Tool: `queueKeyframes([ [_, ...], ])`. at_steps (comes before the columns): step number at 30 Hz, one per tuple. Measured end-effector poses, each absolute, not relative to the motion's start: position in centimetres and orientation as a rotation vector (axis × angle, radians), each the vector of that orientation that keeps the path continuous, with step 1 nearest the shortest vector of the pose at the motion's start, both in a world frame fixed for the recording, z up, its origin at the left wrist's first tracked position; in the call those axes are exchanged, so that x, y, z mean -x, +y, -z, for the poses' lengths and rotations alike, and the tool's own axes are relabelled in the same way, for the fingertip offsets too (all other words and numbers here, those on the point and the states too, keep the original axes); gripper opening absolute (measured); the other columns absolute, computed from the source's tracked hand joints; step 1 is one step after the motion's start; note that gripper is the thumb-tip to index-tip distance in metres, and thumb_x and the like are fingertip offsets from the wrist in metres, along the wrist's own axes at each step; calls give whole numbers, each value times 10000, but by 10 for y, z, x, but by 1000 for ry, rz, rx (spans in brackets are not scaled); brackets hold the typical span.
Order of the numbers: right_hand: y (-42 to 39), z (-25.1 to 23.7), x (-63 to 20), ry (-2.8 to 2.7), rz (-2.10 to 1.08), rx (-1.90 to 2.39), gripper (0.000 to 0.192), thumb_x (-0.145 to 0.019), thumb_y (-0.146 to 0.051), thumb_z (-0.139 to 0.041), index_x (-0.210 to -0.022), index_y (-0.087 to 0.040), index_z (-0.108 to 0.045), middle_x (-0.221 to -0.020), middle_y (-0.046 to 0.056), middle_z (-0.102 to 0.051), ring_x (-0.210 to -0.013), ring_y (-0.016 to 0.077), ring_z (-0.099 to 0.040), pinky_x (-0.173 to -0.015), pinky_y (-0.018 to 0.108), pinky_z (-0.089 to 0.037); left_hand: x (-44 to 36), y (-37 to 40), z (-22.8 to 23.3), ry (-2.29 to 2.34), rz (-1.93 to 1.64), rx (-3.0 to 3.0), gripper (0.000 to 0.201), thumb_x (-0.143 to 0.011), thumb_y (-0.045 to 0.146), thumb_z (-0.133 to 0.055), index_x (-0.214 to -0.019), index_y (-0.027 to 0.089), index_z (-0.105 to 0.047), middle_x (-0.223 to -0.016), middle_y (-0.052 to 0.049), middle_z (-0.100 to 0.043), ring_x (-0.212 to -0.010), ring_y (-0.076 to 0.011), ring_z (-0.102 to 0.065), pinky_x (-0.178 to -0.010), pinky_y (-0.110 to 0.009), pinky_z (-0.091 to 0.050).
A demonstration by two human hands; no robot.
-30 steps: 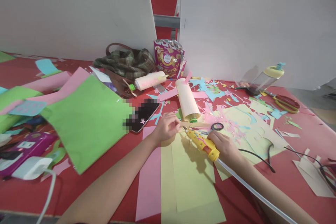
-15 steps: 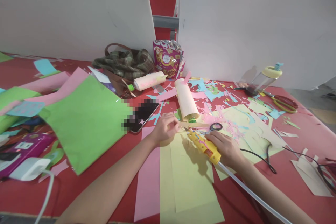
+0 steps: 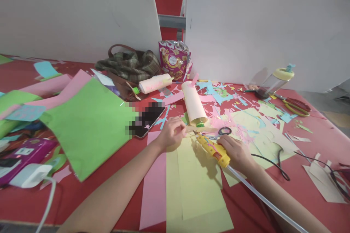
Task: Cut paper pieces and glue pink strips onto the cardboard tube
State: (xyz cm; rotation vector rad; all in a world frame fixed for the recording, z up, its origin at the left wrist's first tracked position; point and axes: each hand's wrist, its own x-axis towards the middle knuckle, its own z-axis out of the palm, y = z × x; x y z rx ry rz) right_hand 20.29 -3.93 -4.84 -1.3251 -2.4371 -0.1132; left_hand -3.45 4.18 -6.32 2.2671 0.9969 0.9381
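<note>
1. The person's right hand [image 3: 238,153] is wrapped around a yellow hot-glue gun with a clear glue stick trailing out of its back end [image 3: 213,149]. The fingers are closed on the body of the gun, and the nozzle points toward ten o'clock from the hand.
2. The left hand [image 3: 171,133] has its fingertips pressed together on the near end of a thin, pale wooden stick [image 3: 201,129], which lies flat and runs out toward three o'clock from the pinch.
3. The gun's tip sits right at that stick, just beside the left fingertips; whether it actually touches the wood I cannot tell.
4. Both hands work over sheets of pale yellow paper [image 3: 198,182], with a long pink paper strip [image 3: 154,185] alongside at nine o'clock, all on a red table [image 3: 82,196].
5. At twelve o'clock from the stick lies a cream paper-wrapped bottle with a green cap [image 3: 193,103], on its side, cap end toward the hands and very near the stick.
6. A pair of black-handled scissors [image 3: 222,132] rests just past the gun, at one o'clock from the right hand.
7. A large green paper sheet [image 3: 90,127] lies at nine o'clock from the left hand, with a dark phone [image 3: 147,118] between them.
8. A black cable [image 3: 269,160] runs off from the right wrist toward three o'clock.
9. Coloured paper scraps [image 3: 235,107] litter the table beyond.
</note>
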Motion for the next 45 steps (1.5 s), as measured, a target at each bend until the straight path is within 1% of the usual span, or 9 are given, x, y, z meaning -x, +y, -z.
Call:
queueKeyframes([
  [6,-40,48,-202,-2457,136,1375,85,-760,-196,-430,-728,-162,-500,-691,58,-552,-566,132,-505,-476,218,-356,34,41,63,980,-960,-2267,151,-729,172,-405,-583,181,-442,-616,3,-506,-661,-131,-477,-727,-294,-358],
  [12,-39,46,-201,-2449,116,1363,88,-767,-176,-415,-723,-156,-489,-685,61,-544,-556,129,-497,-476,216,-357,35,41,62,990,-953,-2263,140,-720,174,-411,-584,183,-442,-618,4,-510,-665,-133,-479,-734,-295,-356],
  [18,-40,47,-202,-2420,127,1390,102,-763,-180,-421,-675,-163,-468,-600,25,-485,-496,114,-439,-459,212,-336,34,40,61,977,-964,-2254,133,-717,171,-417,-585,181,-433,-621,5,-506,-661,-130,-475,-735,-295,-355],
  [26,-39,48,-202,-2408,133,1381,123,-768,-193,-419,-664,-161,-475,-602,26,-474,-491,111,-426,-453,210,-321,34,41,62,967,-965,-2258,132,-717,159,-415,-587,175,-430,-610,9,-484,-667,-125,-468,-715,-280,-350],
  [31,-38,49,-202,-2425,228,1381,93,-764,-189,-433,-717,-153,-505,-649,49,-521,-540,130,-468,-477,219,-339,34,40,61,962,-965,-2260,144,-724,174,-415,-580,174,-428,-598,10,-475,-644,-123,-455,-689,-275,-346],
  [39,-38,48,-202,-2477,270,1398,143,-774,-145,-383,-758,-145,-526,-673,61,-553,-546,138,-504,-487,229,-371,34,40,59,955,-968,-2286,163,-729,189,-406,-568,175,-425,-583,5,-478,-636,-126,-453,-658,-269,-343],
  [43,-40,46,-205,-2394,273,1305,140,-765,-143,-404,-851,-143,-515,-745,83,-573,-619,151,-544,-535,239,-406,33,40,59,980,-964,-2304,162,-729,193,-401,-569,176,-425,-580,5,-483,-633,-124,-459,-664,-268,-350],
  [45,-40,44,-209,-2285,245,1266,170,-762,-154,-431,-917,-143,-499,-800,97,-575,-678,162,-559,-566,244,-421,33,41,59,994,-964,-2312,168,-729,194,-396,-564,177,-423,-580,4,-487,-633,-124,-463,-672,-268,-354],
])
